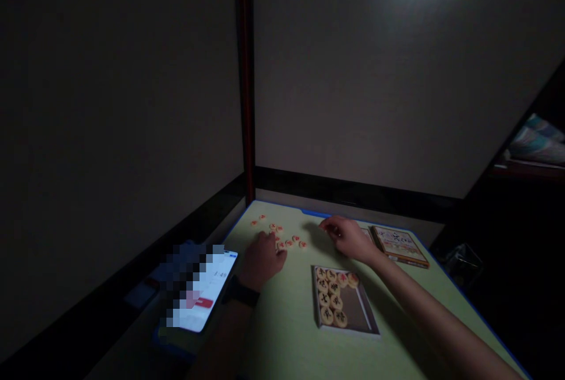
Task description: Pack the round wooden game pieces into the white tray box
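Round wooden game pieces with red marks lie scattered on a pale green table in a dim room. My left hand, with a dark watch on the wrist, rests curled beside them, fingertips touching the nearest pieces. My right hand hovers past the scatter with fingers bent, thumb and forefinger pinched at its far-left tip; what they hold is too small to make out. A shallow box tray in front of my right forearm holds several round pieces with black and red marks.
A lit phone stands at the table's left edge. The box lid lies at the far right of the table. Walls and a dark red post close off the back corner. A shelf with folded cloth is on the right.
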Demonstrator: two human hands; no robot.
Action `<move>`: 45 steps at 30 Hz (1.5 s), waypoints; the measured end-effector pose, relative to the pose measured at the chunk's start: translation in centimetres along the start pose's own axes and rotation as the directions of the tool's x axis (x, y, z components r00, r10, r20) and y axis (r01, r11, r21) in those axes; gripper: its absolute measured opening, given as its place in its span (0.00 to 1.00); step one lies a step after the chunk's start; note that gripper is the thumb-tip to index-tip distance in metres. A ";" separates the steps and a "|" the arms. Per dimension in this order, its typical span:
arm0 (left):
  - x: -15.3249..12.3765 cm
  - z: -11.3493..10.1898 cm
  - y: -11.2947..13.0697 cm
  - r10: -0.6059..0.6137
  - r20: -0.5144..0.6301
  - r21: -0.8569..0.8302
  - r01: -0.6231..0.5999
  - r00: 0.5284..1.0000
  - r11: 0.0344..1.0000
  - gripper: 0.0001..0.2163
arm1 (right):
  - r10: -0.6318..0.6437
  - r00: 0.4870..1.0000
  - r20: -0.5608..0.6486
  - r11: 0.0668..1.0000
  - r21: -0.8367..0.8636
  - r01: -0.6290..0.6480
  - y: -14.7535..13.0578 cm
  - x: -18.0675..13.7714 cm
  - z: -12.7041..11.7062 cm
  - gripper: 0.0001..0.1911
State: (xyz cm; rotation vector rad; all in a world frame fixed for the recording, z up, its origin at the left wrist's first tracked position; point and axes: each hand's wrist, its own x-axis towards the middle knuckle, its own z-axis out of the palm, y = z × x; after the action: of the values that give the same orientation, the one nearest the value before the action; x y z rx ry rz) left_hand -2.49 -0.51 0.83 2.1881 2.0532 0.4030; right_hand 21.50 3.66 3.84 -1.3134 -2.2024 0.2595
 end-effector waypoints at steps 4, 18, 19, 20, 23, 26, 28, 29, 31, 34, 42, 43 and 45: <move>0.0 0.1 -0.7 0.028 0.084 -0.064 -0.023 0.996 0.998 0.14 | 0.031 0.995 0.093 0.998 -0.051 -0.026 0.1 1.7 0.9 0.22; 0.7 1.1 -0.6 0.156 0.069 -0.099 -0.149 0.985 0.984 0.09 | 0.032 0.919 0.392 0.981 -0.189 0.046 -1.5 4.0 5.6 0.20; 0.8 1.1 -0.6 0.154 0.070 -0.104 -0.146 0.986 0.984 0.08 | 0.054 0.916 0.398 0.976 -0.216 0.037 -1.6 4.3 5.7 0.20; 0.8 1.1 -0.5 0.151 0.071 -0.109 -0.143 0.986 0.984 0.08 | 0.074 0.911 0.405 0.970 -0.242 0.029 -1.7 4.5 5.8 0.22; 1.0 1.1 -0.7 0.136 0.072 -0.131 -0.126 0.988 0.983 0.06 | 0.105 0.886 0.452 0.958 -0.284 0.031 -2.0 5.2 5.7 0.30; 1.2 1.3 -1.1 0.109 0.068 -0.168 -0.096 0.992 0.981 0.07 | 0.094 0.842 0.531 0.959 -0.275 0.066 -2.2 5.9 5.1 0.32; 1.2 1.3 -1.5 0.098 0.077 -0.202 -0.080 0.992 0.976 0.07 | 0.088 0.818 0.569 0.960 -0.269 0.084 -2.3 6.5 4.6 0.33; 1.3 1.3 -1.7 0.096 0.085 -0.214 -0.076 0.992 0.974 0.07 | 0.088 0.814 0.575 0.958 -0.272 0.088 -2.3 6.9 4.5 0.33; 1.3 1.3 -2.1 0.102 0.091 -0.227 -0.079 0.991 0.971 0.06 | 0.093 0.823 0.560 0.954 -0.287 0.088 -2.5 7.7 4.6 0.32; 1.4 1.4 -2.5 0.108 0.083 -0.248 -0.084 0.991 0.965 0.05 | 0.089 0.857 0.508 0.946 -0.311 0.087 -3.0 8.9 5.7 0.22; 1.2 1.5 -2.7 0.083 0.076 -0.280 -0.058 0.994 0.958 0.03 | 0.054 0.892 0.450 0.912 -0.386 0.139 -5.2 9.9 9.2 0.13; 1.1 1.3 -2.6 0.080 0.081 -0.277 -0.055 0.994 0.959 0.03 | 0.052 0.892 0.449 0.908 -0.393 0.145 -5.3 9.9 9.3 0.13; 1.0 1.1 -2.4 0.075 0.092 -0.265 -0.048 0.993 0.963 0.04 | 0.049 0.890 0.452 0.901 -0.404 0.156 -5.4 9.9 9.3 0.13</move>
State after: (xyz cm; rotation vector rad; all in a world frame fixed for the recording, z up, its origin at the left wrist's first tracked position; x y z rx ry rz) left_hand -4.50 0.81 -0.75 2.0717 1.7700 0.5260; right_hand 8.74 10.47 2.07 -1.5370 -2.8132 0.0525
